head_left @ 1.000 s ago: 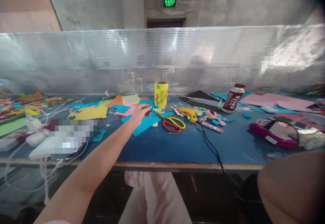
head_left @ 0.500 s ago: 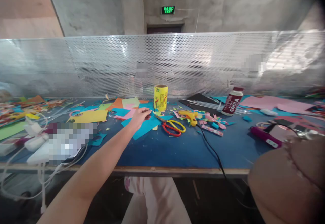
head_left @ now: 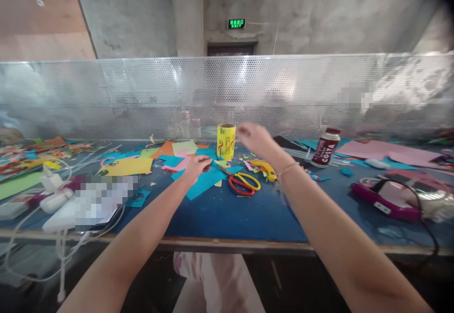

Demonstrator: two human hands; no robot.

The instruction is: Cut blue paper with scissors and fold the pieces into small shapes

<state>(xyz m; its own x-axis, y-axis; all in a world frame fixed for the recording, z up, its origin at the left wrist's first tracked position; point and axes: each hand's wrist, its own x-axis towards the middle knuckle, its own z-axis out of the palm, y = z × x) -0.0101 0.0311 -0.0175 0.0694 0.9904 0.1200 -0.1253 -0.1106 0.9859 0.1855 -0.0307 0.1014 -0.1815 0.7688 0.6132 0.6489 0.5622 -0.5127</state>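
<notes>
Teal paper (head_left: 207, 180) lay under my left hand (head_left: 196, 165), grip unclear; my open right hand (head_left: 256, 139) hovered beyond, by the yellow roll (head_left: 226, 141).

A brown bottle (head_left: 325, 147) is standing back right, pink paper (head_left: 383, 150) is lying beside it, an exit sign (head_left: 236, 23) is glowing above the mesh screen (head_left: 142, 95).

teal paper sheet (head_left: 207, 180) (lying flat)
</notes>
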